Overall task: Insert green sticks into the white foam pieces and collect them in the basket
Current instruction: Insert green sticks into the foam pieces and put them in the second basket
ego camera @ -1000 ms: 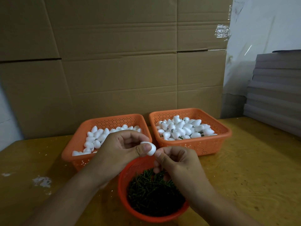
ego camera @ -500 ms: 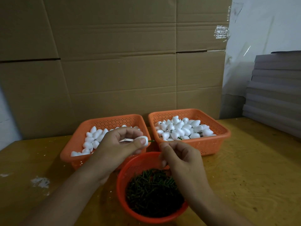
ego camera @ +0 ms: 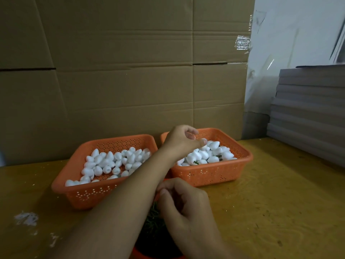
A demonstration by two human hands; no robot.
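Two orange rectangular baskets stand at the back of the table. The left basket [ego camera: 104,193] holds plain white foam pieces [ego camera: 112,163]. In the right basket [ego camera: 214,173] lie foam pieces with green stems [ego camera: 214,152]. My left hand [ego camera: 179,143] reaches across over the right basket, fingers loosely curled, with nothing seen in it. My right hand [ego camera: 186,208] hangs with curled fingers over the round orange bowl of green sticks [ego camera: 153,227]. Its fingertips are hidden behind my left forearm, and the arms cover most of the bowl.
A tall cardboard wall [ego camera: 121,81] stands right behind the baskets. A stack of grey boards [ego camera: 308,113] sits on the table's right side. The wooden table [ego camera: 280,202] has white flecks [ego camera: 26,218] at the left.
My left hand moved right from in front of me to over the right basket, and the foam piece it held is no longer in it. My right hand dropped to the bowl.
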